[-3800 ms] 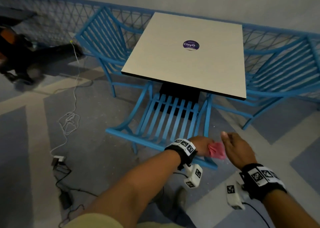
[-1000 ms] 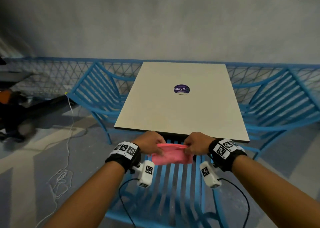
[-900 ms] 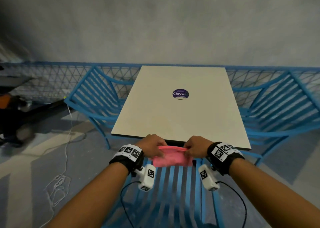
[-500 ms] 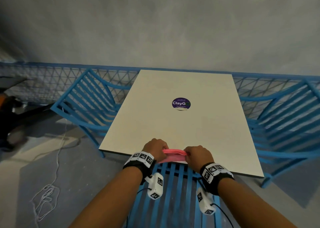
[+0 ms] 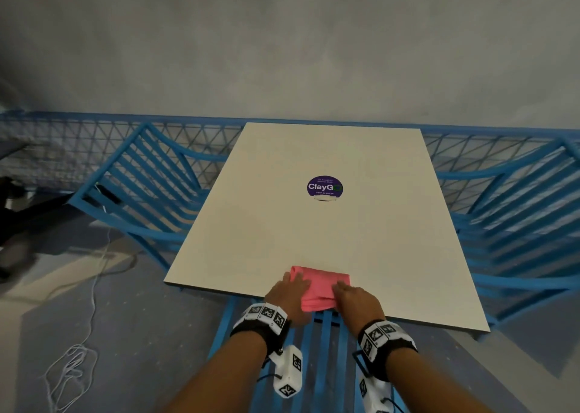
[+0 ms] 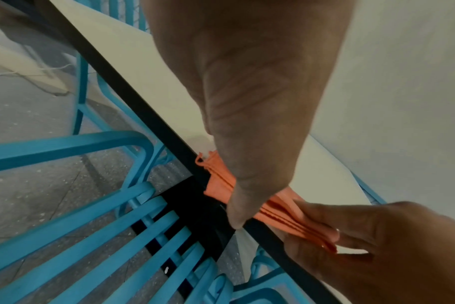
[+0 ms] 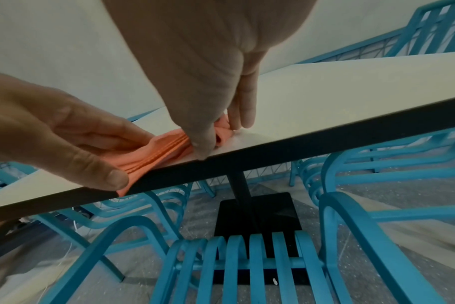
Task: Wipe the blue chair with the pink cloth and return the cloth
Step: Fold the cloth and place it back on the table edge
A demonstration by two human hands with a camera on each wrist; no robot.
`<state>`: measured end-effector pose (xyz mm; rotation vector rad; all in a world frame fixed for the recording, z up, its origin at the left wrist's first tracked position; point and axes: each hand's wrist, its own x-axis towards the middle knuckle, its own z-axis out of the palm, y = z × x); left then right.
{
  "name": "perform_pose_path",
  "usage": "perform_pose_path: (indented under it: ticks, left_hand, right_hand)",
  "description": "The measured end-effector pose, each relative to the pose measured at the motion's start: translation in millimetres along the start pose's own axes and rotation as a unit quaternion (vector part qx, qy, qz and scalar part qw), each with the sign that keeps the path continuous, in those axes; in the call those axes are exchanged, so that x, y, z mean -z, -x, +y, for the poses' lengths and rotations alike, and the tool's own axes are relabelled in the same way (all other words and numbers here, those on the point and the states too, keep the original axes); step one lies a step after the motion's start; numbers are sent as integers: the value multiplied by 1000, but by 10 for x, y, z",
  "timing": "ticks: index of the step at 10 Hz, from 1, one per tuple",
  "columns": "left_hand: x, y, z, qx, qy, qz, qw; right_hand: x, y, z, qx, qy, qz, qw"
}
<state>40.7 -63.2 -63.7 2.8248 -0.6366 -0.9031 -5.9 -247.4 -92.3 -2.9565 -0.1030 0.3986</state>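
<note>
Since the earlier frame, the folded pink cloth (image 5: pixel 317 290) has moved from above the chair slats onto the near edge of the table (image 5: pixel 314 230), and both hands have come forward with it. The left hand (image 5: pixel 290 293) is pinching the cloth's left end, thumb under the fold at the table edge, fingers over the top. The right hand (image 5: pixel 356 299) is pinching the right end between thumb and fingers. The cloth is lying partly on the tabletop, its near side overhanging the dark rim. Directly below, the blue chair (image 5: pixel 320 350) is sitting tucked under the table. A round purple sticker (image 5: pixel 324 187) is lying at the table's centre, and two more blue chairs are flanking the table.
</note>
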Motion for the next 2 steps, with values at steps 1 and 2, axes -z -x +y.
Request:
perform_pose_path:
  ticks: [1,2]
  left_hand:
    - [-82,-32,-37,-7,-76,-6,997]
    - [-59,-76,-48,6,-74,-1,997]
  right_hand:
    - [0,51,-56,-1,-9,-21,1000]
    - [198,119,-126,8,-1,-12,1000]
